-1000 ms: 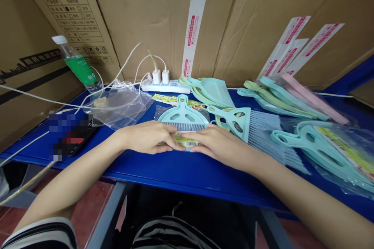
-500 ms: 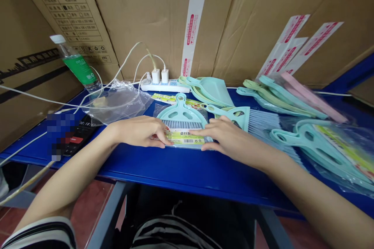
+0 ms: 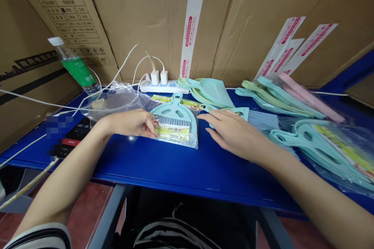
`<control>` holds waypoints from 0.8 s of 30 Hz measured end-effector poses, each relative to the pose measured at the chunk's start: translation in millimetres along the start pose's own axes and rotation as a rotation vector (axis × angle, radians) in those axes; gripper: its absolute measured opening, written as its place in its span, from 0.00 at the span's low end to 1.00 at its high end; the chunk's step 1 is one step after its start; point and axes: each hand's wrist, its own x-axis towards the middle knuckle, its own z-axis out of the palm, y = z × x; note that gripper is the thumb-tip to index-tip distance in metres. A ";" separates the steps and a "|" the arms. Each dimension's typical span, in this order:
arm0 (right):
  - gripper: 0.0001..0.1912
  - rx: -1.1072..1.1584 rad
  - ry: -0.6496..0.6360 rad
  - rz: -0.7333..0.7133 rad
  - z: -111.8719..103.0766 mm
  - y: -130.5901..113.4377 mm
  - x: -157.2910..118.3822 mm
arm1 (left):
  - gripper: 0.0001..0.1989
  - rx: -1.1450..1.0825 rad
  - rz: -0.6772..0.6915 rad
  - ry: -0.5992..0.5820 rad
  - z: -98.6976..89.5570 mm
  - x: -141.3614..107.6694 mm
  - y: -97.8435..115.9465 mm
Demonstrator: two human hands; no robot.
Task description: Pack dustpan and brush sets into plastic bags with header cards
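Note:
A mint dustpan-and-brush set in a clear bag [image 3: 175, 113] lies on the blue table [image 3: 175, 171], its handle pointing away from me and a yellow-green label across its near part. My left hand [image 3: 136, 123] pinches the bag's near left corner. To the right of the bag, my right hand [image 3: 230, 132] hovers with fingers apart, holding nothing. Beneath and beyond it lies a loose mint brush with pale blue bristles [image 3: 263, 120], partly hidden by that hand.
Loose dustpans [image 3: 214, 90] lie at the back beside a white power strip [image 3: 172, 87]. More green, mint and pink pieces [image 3: 309, 99] and a bagged set [image 3: 321, 148] are at right. At left are crumpled plastic [image 3: 117, 99], a bottle [image 3: 77, 71], a phone [image 3: 73, 140] and cables.
My right hand has let go of the bagged set and opened. The bag has shifted slightly left and turned a little, with my left hand still at its left corner.

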 end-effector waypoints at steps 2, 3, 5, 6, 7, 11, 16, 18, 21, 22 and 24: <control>0.17 0.042 0.093 -0.143 1.3 -13.1 3.1 | 0.11 -0.030 -0.006 0.012 1.1 0.3 -0.3; 0.17 0.070 0.115 -0.238 3.7 -19.6 4.1 | 0.11 -0.040 -0.005 0.016 1.4 0.4 -0.2; 0.17 0.098 0.135 -0.371 11.1 -30.3 4.8 | 0.10 -0.046 -0.010 0.020 1.7 0.8 0.6; 0.17 0.094 0.130 -0.395 15.2 -34.0 4.7 | 0.09 -0.044 -0.018 0.021 1.7 1.0 1.3; 0.17 0.093 0.114 -0.398 18.8 -36.2 4.3 | 0.09 -0.043 -0.030 0.019 1.8 1.3 2.0; 0.16 0.154 0.035 -0.293 22.3 -34.0 1.9 | 0.10 -0.089 -0.105 0.005 2.1 1.9 3.2; 0.15 0.266 -0.016 -0.208 10.8 -24.8 -0.2 | 0.08 -0.059 -0.185 0.023 0.3 -0.7 1.7; 0.14 0.297 -0.037 -0.186 6.1 -22.2 -0.5 | 0.08 -0.041 -0.208 0.020 -0.6 -1.3 1.7; 0.13 0.353 -0.082 -0.171 0.2 -19.1 -0.4 | 0.06 -0.019 -0.262 0.003 -0.1 -0.1 2.6; 0.12 0.373 -0.089 -0.167 -1.4 -18.4 -0.1 | 0.06 -0.004 -0.285 0.006 0.6 0.8 2.9; 0.11 0.409 -0.097 -0.160 -4.1 -17.6 0.7 | 0.06 0.039 -0.332 0.023 2.4 2.9 3.3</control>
